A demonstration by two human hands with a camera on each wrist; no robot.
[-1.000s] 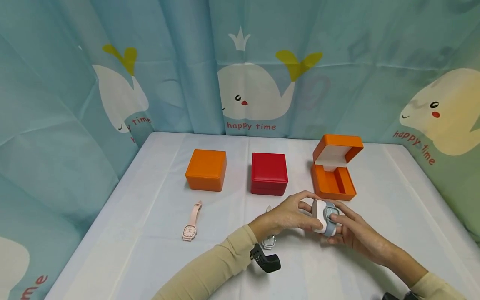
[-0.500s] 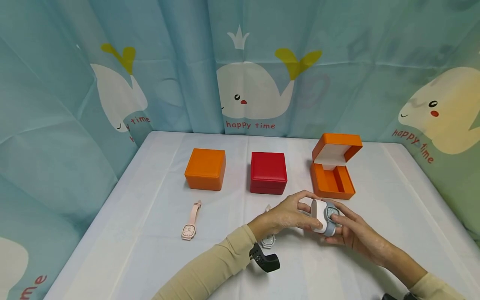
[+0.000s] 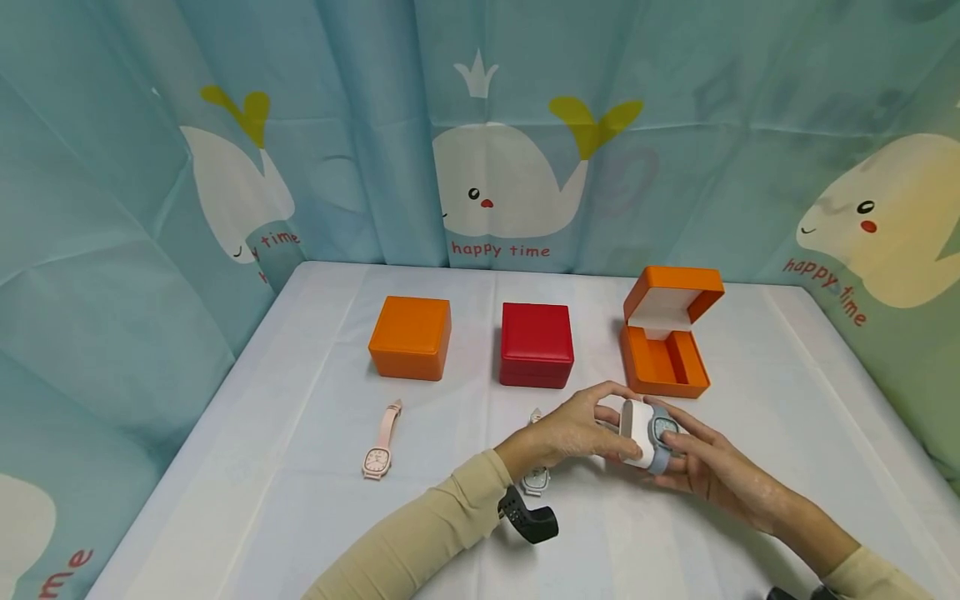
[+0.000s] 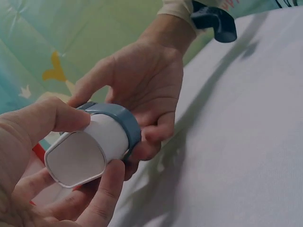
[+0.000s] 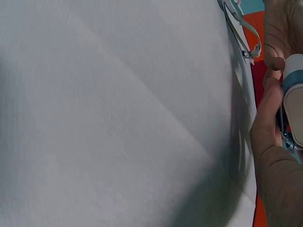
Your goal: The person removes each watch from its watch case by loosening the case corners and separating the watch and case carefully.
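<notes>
A watch with a blue-grey strap [image 3: 664,428] is wrapped round a white watch cushion [image 4: 75,158]. My left hand [image 3: 576,429] grips the cushion at its left end, with thumb and fingers round it in the left wrist view. On the other side my right hand [image 3: 723,472] holds the watch, its thumb on the case beside the dial. Both are raised over the table, just in front of an open orange watch box [image 3: 666,358]. Part of a white watch [image 3: 536,481] shows beneath my left wrist; the rest of it is hidden.
A closed orange box [image 3: 410,337] and a closed red box [image 3: 537,344] stand at the back. A pink watch [image 3: 382,442] lies flat at left on the white-covered table [image 3: 247,508]. Blue curtains [image 3: 375,167] with whale prints hang behind.
The watch has shifted slightly right against the cushion, so a little more white shows beside its strap. Both hands stay in nearly the same place.
</notes>
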